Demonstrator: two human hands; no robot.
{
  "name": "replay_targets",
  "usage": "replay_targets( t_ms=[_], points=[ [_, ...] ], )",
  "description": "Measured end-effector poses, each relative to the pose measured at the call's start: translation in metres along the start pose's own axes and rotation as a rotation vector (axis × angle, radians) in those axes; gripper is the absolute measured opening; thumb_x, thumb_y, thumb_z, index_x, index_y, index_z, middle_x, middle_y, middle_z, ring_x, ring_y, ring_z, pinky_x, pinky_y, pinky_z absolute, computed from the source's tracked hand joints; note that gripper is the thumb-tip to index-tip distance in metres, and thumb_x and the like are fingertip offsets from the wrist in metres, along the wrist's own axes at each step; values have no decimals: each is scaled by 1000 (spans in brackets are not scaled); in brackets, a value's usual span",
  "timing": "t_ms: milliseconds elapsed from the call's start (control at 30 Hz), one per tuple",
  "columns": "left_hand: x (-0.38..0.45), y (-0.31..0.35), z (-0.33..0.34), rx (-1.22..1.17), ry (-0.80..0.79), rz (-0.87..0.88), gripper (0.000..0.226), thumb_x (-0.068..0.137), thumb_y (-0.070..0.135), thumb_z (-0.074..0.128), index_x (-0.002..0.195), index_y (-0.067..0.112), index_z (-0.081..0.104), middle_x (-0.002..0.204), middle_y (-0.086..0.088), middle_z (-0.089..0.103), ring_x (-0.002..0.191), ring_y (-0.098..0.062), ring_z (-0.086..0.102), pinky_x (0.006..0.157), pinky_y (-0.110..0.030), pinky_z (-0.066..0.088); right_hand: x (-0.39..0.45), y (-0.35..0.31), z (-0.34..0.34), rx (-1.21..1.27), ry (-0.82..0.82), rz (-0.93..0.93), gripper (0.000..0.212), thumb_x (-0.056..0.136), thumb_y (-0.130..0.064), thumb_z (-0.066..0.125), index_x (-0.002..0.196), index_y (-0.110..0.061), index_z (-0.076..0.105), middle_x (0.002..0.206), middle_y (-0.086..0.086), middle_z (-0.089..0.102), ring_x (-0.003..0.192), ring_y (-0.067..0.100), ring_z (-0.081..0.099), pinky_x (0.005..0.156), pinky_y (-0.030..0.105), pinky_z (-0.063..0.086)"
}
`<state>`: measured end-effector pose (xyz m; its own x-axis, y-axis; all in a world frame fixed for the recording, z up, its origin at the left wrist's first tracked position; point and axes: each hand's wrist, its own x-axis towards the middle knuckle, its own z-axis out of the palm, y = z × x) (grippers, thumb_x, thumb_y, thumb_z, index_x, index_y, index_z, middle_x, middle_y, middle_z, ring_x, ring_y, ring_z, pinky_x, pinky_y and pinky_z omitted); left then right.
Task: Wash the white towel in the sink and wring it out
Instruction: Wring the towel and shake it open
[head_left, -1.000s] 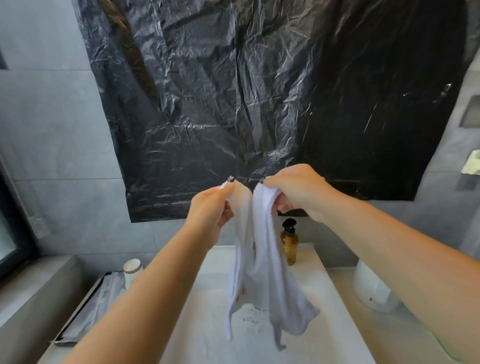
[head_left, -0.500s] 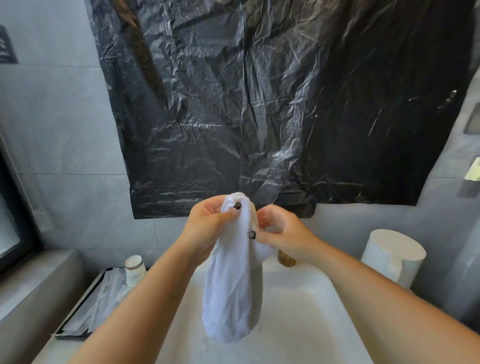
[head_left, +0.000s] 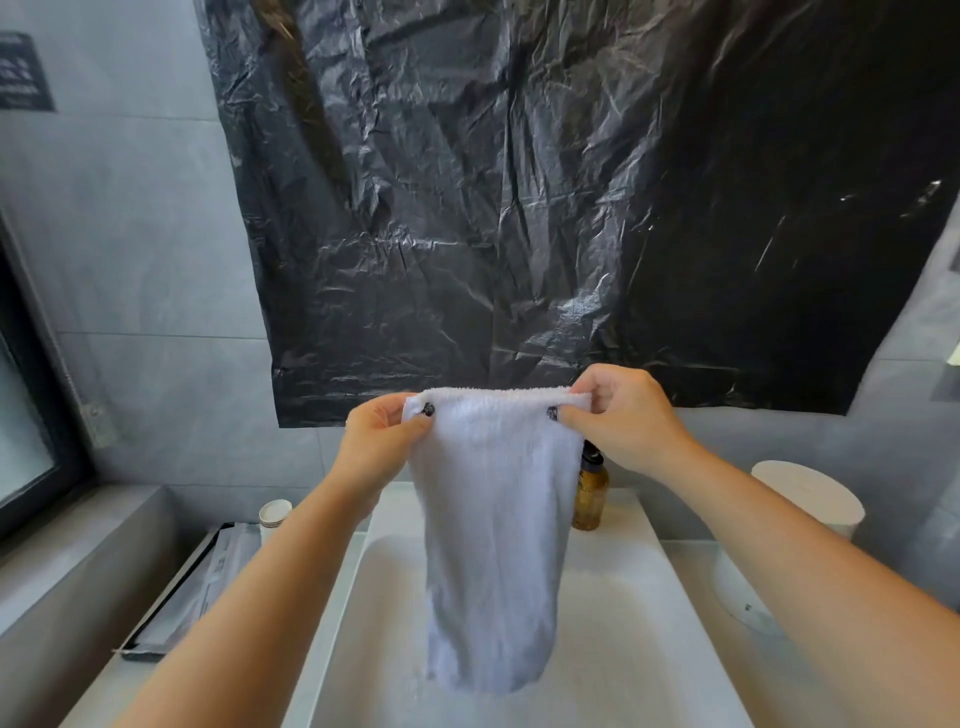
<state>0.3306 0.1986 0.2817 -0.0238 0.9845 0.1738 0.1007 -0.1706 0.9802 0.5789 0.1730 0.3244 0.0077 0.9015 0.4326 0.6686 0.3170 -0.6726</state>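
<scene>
The white towel (head_left: 491, 540) hangs folded over the sink (head_left: 618, 623), its top edge stretched between both hands. The left hand (head_left: 382, 441) pinches the left corner, thumb in front; the right hand (head_left: 621, 415) pinches the right corner, fingers curled over the fold. The towel hides part of an amber pump bottle (head_left: 589, 491) standing at the sink's back rim. A crumpled black plastic sheet (head_left: 545, 197) covers the wall behind. On the tabletop, a white canister (head_left: 810, 493) stands to the right, and a small white cup (head_left: 274, 514) and a flat grey packet (head_left: 202, 587) to the left. A dark wall sign (head_left: 23, 73) at upper left is too blurred to read.
</scene>
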Motion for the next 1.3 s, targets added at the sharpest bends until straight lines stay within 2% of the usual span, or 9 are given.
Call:
replay_targets(
  t_ms=[233,400,567,667,767,933,1033,1167,1300],
  points=[
    [2,-3,11,-76,42,-25,22,89,17,72,92,-5,70,83,-22,67,77,-21,62,82,-43,58,4,-2,6,-122,132,92,16,81,-17,70,89,-15,57,79,-1,59,73,15,54,55,22,36],
    [-4,16,41,-172,75,-56,19,86,14,75,72,4,69,75,-12,68,72,-20,64,68,-31,60,4,-23,14,-58,137,147,22,76,-14,73,90,-17,56,81,-1,59,79,19,59,61,30,51],
    [-12,31,58,-271,-12,-16,19,90,25,71,92,7,77,94,-20,73,82,-25,64,74,-38,51,-2,-52,18,356,-35,128,13,86,-2,64,96,-9,63,88,19,70,73,27,71,61,32,61],
    [-16,35,50,-425,-167,42,30,97,28,61,111,4,73,110,-19,73,103,-27,69,88,-35,53,-4,-54,12,522,-164,58,31,86,12,55,111,-4,63,100,17,70,85,23,72,78,30,60],
    [-22,32,45,-431,-311,131,34,89,15,70,121,6,68,117,-16,71,111,-26,67,91,-30,54,-5,-52,12,499,-233,-18,41,86,19,49,120,-2,62,101,12,69,80,8,69,75,19,57],
    [-25,22,39,-418,-231,121,49,78,-21,65,119,7,68,109,-16,74,101,-29,70,81,-33,57,-5,-41,12,606,-191,-32,49,86,21,47,118,-12,63,100,4,72,92,16,70,86,28,57],
    [-23,18,38,-497,-220,93,43,84,-18,60,122,2,66,111,-20,72,100,-30,71,81,-35,58,-11,-31,17,608,67,-32,50,85,11,61,128,-15,56,114,-2,67,100,13,67,83,24,56],
    [-22,13,39,-575,-306,108,41,85,-11,62,124,0,64,118,-27,67,104,-34,68,89,-41,57,-19,-16,35,515,-120,167,72,68,-34,87,131,-27,51,122,-10,62,112,6,61,92,32,55],
    [-19,7,41,-583,-252,167,47,78,0,70,123,-4,61,119,-28,65,108,-35,65,92,-43,54,-20,-21,39,459,21,85,32,76,-19,82,104,-19,67,97,-4,73,90,6,68,83,35,58]
  ],
)
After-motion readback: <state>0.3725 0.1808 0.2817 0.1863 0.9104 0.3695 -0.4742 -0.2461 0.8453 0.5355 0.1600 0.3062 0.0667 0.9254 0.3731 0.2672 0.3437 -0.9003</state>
